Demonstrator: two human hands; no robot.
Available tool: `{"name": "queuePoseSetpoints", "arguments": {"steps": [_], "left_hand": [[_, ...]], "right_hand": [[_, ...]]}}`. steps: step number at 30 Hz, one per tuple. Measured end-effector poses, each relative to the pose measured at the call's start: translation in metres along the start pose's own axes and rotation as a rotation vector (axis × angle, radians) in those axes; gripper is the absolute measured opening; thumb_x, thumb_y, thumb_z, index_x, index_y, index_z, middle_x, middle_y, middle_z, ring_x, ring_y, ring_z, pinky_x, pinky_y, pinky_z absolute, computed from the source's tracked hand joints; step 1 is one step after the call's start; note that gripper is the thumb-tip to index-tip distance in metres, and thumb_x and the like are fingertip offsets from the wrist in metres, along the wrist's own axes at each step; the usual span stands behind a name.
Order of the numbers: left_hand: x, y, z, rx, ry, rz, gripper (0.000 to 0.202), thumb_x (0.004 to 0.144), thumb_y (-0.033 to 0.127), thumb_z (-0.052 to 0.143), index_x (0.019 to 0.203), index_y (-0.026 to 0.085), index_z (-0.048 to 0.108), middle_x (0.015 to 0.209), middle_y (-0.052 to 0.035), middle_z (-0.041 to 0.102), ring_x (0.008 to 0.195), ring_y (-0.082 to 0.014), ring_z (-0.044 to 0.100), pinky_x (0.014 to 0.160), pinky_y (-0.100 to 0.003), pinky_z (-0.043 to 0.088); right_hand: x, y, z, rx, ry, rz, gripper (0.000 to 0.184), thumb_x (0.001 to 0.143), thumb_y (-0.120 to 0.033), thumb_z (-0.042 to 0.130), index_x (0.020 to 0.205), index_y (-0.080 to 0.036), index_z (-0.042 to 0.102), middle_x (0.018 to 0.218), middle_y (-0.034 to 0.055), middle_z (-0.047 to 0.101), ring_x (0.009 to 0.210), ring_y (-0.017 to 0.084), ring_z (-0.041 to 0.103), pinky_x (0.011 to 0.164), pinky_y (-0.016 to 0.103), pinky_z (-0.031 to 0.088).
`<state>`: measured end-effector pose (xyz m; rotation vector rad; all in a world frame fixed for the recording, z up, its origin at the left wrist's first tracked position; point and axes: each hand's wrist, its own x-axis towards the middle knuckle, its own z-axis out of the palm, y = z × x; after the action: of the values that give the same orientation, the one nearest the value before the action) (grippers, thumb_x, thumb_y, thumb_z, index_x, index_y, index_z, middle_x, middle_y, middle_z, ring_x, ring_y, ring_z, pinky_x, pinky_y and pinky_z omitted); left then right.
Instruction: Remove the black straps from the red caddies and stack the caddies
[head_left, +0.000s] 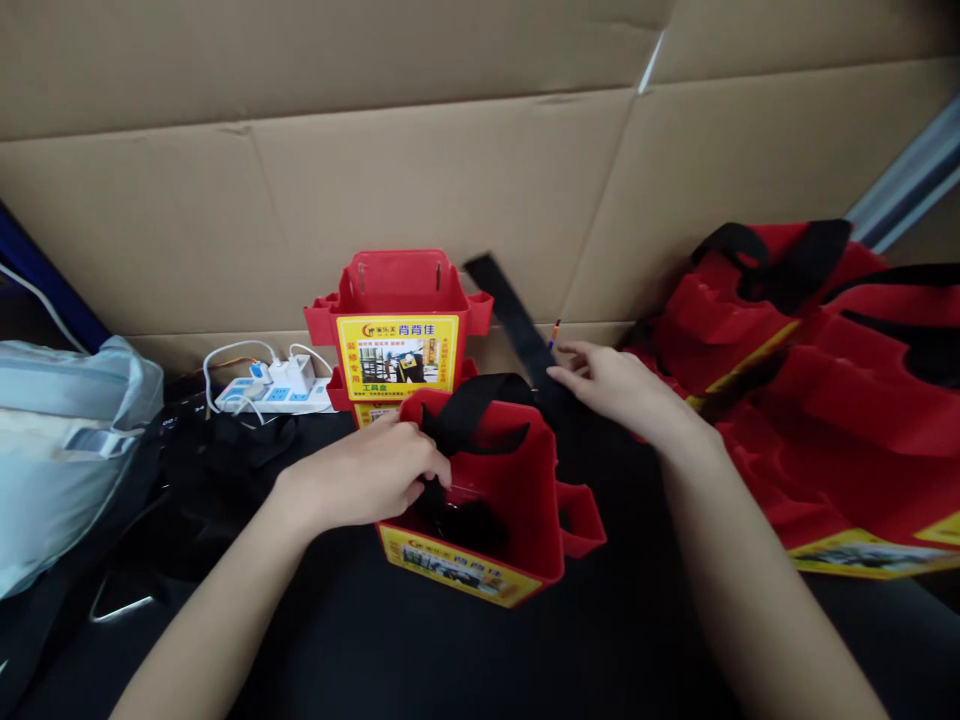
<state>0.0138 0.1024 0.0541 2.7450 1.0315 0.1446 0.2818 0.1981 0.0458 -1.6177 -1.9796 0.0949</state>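
A worker steadies a red box (531,492) on a black tabletop (337,640), the left hand (384,465) clasping its left rim with fingers curled inside. At the right, just behind the box, the right hand (604,382) appears to pinch a black strap (517,320) between thumb and fingertips, its free end slanting up toward a cardboard wall (450,180). A black loop (487,400) crosses the box's back panel; whether it joins the pinched strap cannot be told.

The step in hand looks like fitting the strap to the box. The next move would seem to call for a firm left-hand hold while the right guides the strap toward the back panel and draws it snug without a twist.

Behind, a stacked box (397,290) faces the camera, two slots in its back panel. Its yellow label (397,356) reads "背背佳" in large blue characters, with "装修专用" down the left edge and "工具盒" below the photo; the small logo text and finer print are not clear. The tilted front label (459,568) repeats the design, partly blurred. More red boxes (832,440) with black straps sit at right, their labels unreadable.
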Motion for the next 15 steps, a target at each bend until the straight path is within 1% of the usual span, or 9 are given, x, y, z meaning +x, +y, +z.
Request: {"name": "queuePoseSetpoints", "arguments": {"steps": [1, 2, 4, 5, 7, 9, 10, 12, 15], "left_hand": [[-0.002, -0.002, -0.004, -0.013, 0.020, -0.013, 0.025, 0.077, 0.009, 0.048, 0.092, 0.022, 0.063, 0.089, -0.0016, 0.065, 0.087, -0.0163, 0.059, 0.082, -0.030, 0.038], [-0.004, -0.004, -0.009, -0.014, 0.063, -0.049, 0.021, 0.078, 0.011, 0.048, 0.092, 0.021, 0.062, 0.090, -0.0021, 0.065, 0.085, -0.0162, 0.059, 0.080, -0.029, 0.040], [-0.006, -0.011, -0.015, 0.021, 0.195, -0.181, 0.013, 0.081, 0.019, 0.049, 0.090, 0.018, 0.059, 0.092, -0.0039, 0.063, 0.083, -0.0170, 0.058, 0.077, -0.030, 0.041], [-0.006, -0.015, -0.015, 0.048, 0.252, -0.253, 0.013, 0.081, 0.023, 0.049, 0.090, 0.017, 0.057, 0.094, -0.0053, 0.062, 0.083, -0.0180, 0.058, 0.076, -0.030, 0.042], [-0.005, -0.022, -0.011, 0.087, 0.272, -0.352, 0.020, 0.080, 0.030, 0.051, 0.094, 0.015, 0.053, 0.096, -0.0084, 0.061, 0.083, -0.0207, 0.058, 0.073, -0.032, 0.043], [-0.003, -0.029, -0.004, 0.092, 0.200, -0.386, 0.029, 0.078, 0.031, 0.053, 0.101, 0.013, 0.051, 0.094, -0.0104, 0.060, 0.084, -0.0230, 0.058, 0.070, -0.033, 0.043], [-0.002, -0.032, -0.001, 0.086, 0.167, -0.393, 0.032, 0.077, 0.030, 0.054, 0.104, 0.013, 0.049, 0.093, -0.0106, 0.060, 0.083, -0.0237, 0.058, 0.068, -0.032, 0.043], [-0.001, -0.034, 0.003, 0.073, 0.147, -0.410, 0.038, 0.076, 0.027, 0.053, 0.112, 0.014, 0.047, 0.091, -0.0101, 0.060, 0.081, -0.0229, 0.059, 0.066, -0.031, 0.043], [-0.002, -0.032, 0.000, 0.085, 0.152, -0.434, 0.036, 0.074, 0.020, 0.051, 0.110, 0.015, 0.049, 0.085, -0.0081, 0.060, 0.075, -0.0200, 0.059, 0.061, -0.028, 0.042]], "right_hand": [[-0.004, -0.004, -0.001, -0.105, 0.042, -0.018, 0.028, 0.076, -0.031, 0.055, 0.098, -0.015, 0.060, 0.088, 0.0116, 0.065, 0.080, 0.025, 0.061, 0.069, 0.037, 0.046], [-0.009, -0.011, -0.003, -0.141, 0.106, -0.065, 0.030, 0.078, -0.030, 0.053, 0.104, -0.014, 0.059, 0.095, 0.0133, 0.064, 0.087, 0.027, 0.060, 0.075, 0.039, 0.046], [-0.022, -0.030, -0.008, -0.118, 0.192, -0.327, 0.030, 0.083, -0.022, 0.046, 0.111, -0.015, 0.055, 0.109, 0.0135, 0.059, 0.101, 0.025, 0.056, 0.086, 0.040, 0.044], [-0.030, -0.041, -0.009, -0.100, 0.172, -0.498, 0.032, 0.083, -0.017, 0.044, 0.113, -0.017, 0.054, 0.114, 0.0116, 0.057, 0.108, 0.023, 0.052, 0.091, 0.039, 0.041], [-0.045, -0.064, -0.006, -0.130, 0.011, -0.812, 0.042, 0.079, -0.007, 0.044, 0.118, -0.023, 0.052, 0.125, 0.0062, 0.052, 0.121, 0.022, 0.041, 0.099, 0.041, 0.034], [-0.054, -0.080, 0.005, -0.209, -0.099, -0.963, 0.049, 0.076, -0.003, 0.045, 0.118, -0.026, 0.052, 0.125, 0.0037, 0.053, 0.123, 0.022, 0.038, 0.103, 0.045, 0.027], [-0.056, -0.083, 0.011, -0.237, -0.106, -0.974, 0.049, 0.075, -0.002, 0.046, 0.117, -0.026, 0.054, 0.118, 0.0040, 0.057, 0.119, 0.022, 0.042, 0.104, 0.047, 0.025], [-0.054, -0.079, 0.019, -0.228, -0.074, -0.927, 0.042, 0.077, -0.005, 0.047, 0.112, -0.025, 0.057, 0.099, 0.0038, 0.064, 0.103, 0.020, 0.051, 0.102, 0.048, 0.027], [-0.037, -0.051, 0.012, -0.098, 0.001, -0.777, 0.031, 0.079, -0.013, 0.051, 0.108, -0.025, 0.059, 0.086, 0.0032, 0.063, 0.089, 0.019, 0.054, 0.095, 0.046, 0.035]]}}
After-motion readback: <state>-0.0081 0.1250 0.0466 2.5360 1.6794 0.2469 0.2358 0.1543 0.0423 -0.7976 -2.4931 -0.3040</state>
